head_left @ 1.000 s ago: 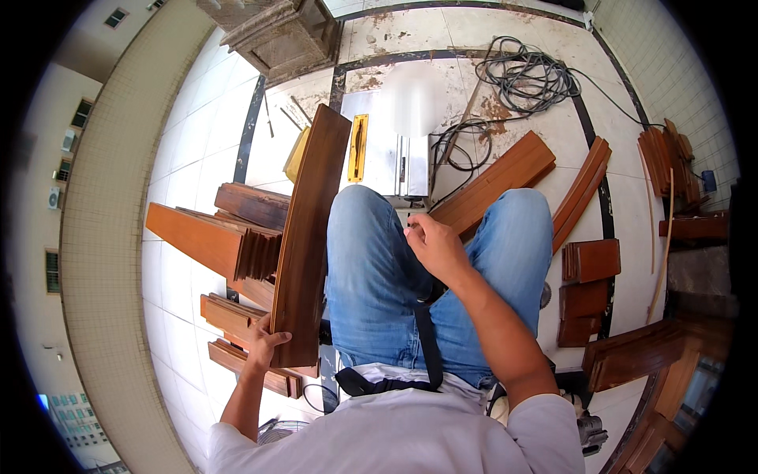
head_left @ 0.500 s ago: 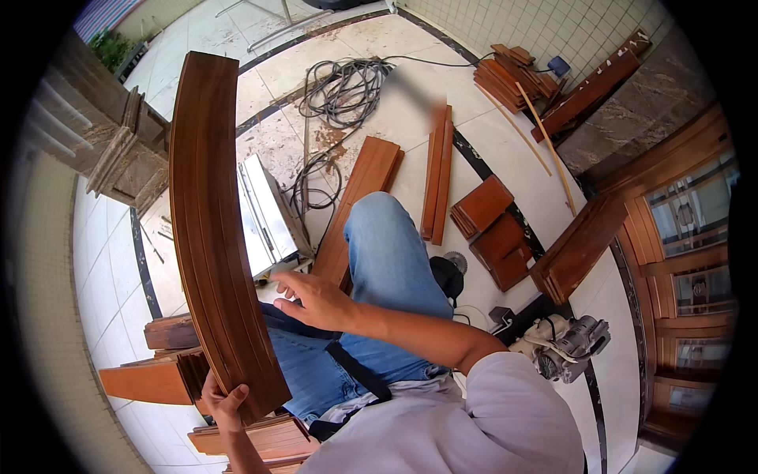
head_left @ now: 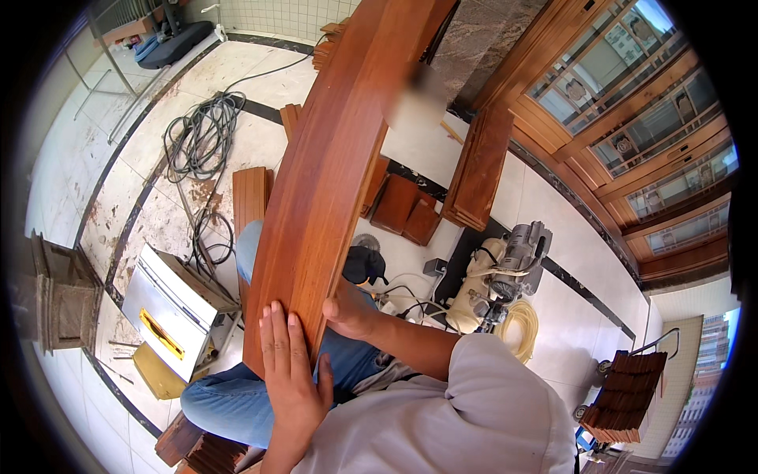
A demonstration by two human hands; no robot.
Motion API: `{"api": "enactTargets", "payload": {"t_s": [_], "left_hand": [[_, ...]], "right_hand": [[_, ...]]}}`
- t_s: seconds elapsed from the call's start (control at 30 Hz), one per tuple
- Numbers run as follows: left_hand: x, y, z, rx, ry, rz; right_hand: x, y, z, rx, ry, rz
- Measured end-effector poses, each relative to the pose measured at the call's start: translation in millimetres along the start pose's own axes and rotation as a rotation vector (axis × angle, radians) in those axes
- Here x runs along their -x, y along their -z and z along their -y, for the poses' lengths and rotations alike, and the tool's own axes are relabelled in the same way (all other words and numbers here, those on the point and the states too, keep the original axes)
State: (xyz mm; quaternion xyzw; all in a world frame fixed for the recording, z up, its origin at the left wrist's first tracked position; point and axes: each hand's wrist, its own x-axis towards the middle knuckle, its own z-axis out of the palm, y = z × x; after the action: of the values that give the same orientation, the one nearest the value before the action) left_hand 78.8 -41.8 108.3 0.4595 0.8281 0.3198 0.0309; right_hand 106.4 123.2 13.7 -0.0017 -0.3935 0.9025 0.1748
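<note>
A long reddish-brown wooden board [head_left: 328,170] slants up and away in front of me, its smooth broad face showing. On its near end my left hand [head_left: 292,379] lies flat, fingers stretched out along the wood. My right hand [head_left: 353,316] is at the board's right edge, thumb against the side and the other fingers hidden beneath or behind the wood. The board's near end is above my bent legs in blue jeans [head_left: 237,403].
A table saw [head_left: 166,304] with a silvery top stands left, a coiled black cable [head_left: 201,142] beyond. Wooden pieces [head_left: 404,209] and a compressor [head_left: 497,276] lie right. A loaded cart [head_left: 628,395] stands far right, near a glazed wooden door [head_left: 608,103]. More boards [head_left: 209,454] are below left.
The board has swung right and now shows a smooth face instead of its grooved one. My left hand has flattened on it, and my right hand has come onto its edge. The view has turned right.
</note>
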Motion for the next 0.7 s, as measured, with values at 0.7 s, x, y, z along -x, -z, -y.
{"api": "enactTargets", "payload": {"t_s": [0.7], "left_hand": [[36, -76, 123, -0.049, 0.169, 0.066]], "right_hand": [[109, 226, 154, 0.016, -0.074, -0.734]]}}
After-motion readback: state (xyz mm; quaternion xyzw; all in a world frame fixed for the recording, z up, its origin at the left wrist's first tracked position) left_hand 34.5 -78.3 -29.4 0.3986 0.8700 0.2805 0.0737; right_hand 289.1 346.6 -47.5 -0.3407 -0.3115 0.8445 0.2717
